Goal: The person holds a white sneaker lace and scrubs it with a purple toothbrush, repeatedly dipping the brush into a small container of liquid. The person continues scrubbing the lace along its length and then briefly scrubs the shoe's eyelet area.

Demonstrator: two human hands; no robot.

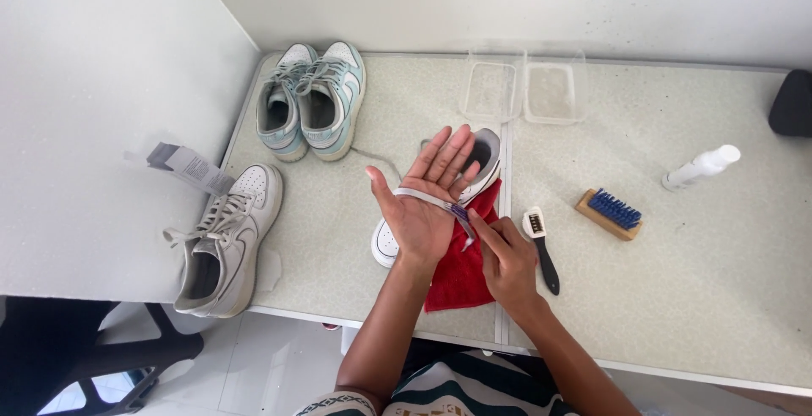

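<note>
My left hand (427,200) is held flat, palm up and fingers spread, above a white sneaker (486,158) that lies on a red cloth (461,276). A pale shoelace (423,198) runs across that palm. My right hand (506,260) pinches the lace's end just right of the palm. The sneaker is mostly hidden under my left hand; only its heel opening and toe show.
A pair of white and light-blue sneakers (311,99) stands at the back left, and a single white sneaker (224,243) at the table's left edge. Two clear plastic tubs (524,86), a blue-bristled wooden brush (609,213), a small black-handled brush (541,247) and a white bottle (700,166) lie to the right.
</note>
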